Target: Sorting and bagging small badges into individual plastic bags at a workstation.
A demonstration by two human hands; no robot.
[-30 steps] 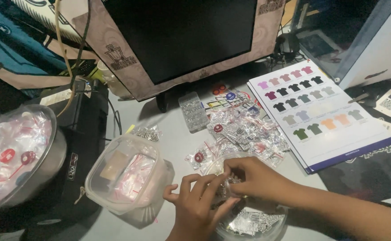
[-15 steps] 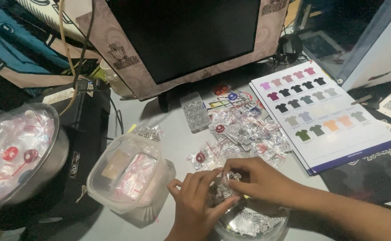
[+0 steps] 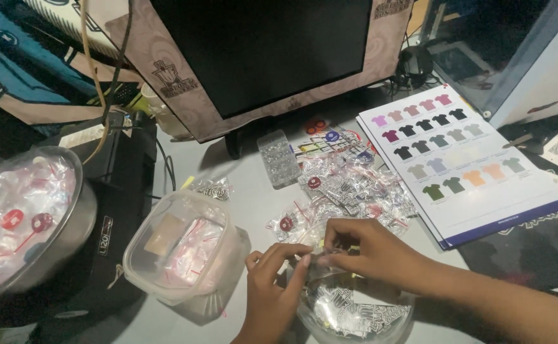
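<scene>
From the head cam, left hand (image 3: 272,280) and right hand (image 3: 368,255) both pinch a small clear plastic baggie (image 3: 320,258) just above the glass bowl (image 3: 355,315) of printed stickers, beside the plastic tub (image 3: 180,251).

Both hands are meeting near the bottom centre. Left hand (image 3: 271,280) is coming up from the near edge, fingers curled, thumb and forefinger pinching toward the right hand. Right hand (image 3: 368,251) is reaching in from the near right, forearm lying diagonally, fingers bent down, tips touching the left hand's fingertips.
</scene>
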